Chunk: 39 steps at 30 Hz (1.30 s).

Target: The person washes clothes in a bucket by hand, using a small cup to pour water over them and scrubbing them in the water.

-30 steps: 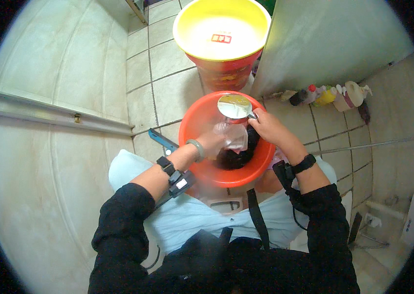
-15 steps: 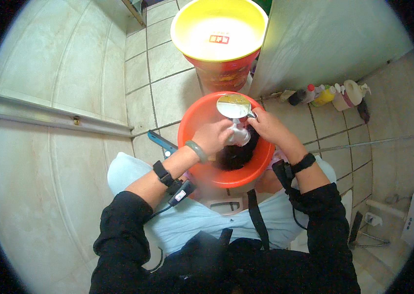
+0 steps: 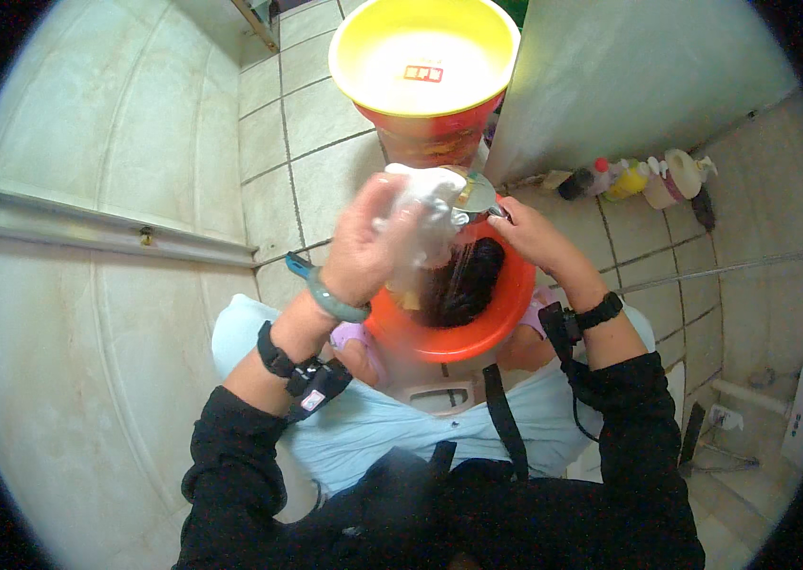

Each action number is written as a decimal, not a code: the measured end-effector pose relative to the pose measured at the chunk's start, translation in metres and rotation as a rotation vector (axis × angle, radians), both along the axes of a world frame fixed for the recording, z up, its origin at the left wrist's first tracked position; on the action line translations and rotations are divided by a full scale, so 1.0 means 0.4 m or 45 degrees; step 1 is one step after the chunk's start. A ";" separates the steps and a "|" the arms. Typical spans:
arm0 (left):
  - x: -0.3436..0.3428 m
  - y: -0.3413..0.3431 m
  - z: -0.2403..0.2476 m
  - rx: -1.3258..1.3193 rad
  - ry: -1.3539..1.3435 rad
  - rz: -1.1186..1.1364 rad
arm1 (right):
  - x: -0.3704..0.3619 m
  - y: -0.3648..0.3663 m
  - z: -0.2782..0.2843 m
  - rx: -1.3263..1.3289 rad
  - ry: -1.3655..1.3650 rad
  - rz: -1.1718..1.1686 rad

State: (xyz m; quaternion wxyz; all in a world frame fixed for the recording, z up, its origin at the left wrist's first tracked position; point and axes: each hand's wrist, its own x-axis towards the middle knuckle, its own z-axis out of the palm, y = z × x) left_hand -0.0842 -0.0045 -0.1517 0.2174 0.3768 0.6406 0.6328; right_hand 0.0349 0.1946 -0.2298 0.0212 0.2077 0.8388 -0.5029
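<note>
My left hand (image 3: 373,242) is raised over the near left rim of an orange basin (image 3: 513,328), its fingers round a wet, whitish, glistening thing (image 3: 439,185) that blurs with motion; whether it is cloth or plastic I cannot tell. My right hand (image 3: 533,233) is closed on the handle of a round, shiny metal vessel (image 3: 477,193), partly hidden behind the whitish thing. Thin streaks of water fall below them. In the basin lies a soaked black heap (image 3: 463,285), cloth or hair, I cannot tell which.
A tall red bucket with a yellow inside (image 3: 425,57) stands beyond the basin. Bottles (image 3: 630,180) line the wall at right. A blue-handled tool (image 3: 299,266) lies on the tiles left of the basin. My knees in light blue cloth (image 3: 249,332) flank the basin.
My left hand has risen away from the basin with the whitish thing, which now covers part of the metal vessel. The vessel has tilted and shifted slightly right. The bucket stays put.
</note>
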 end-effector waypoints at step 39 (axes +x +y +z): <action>0.021 0.060 -0.280 -0.350 -1.171 -0.072 | -0.008 -0.023 -0.084 0.027 -0.004 0.189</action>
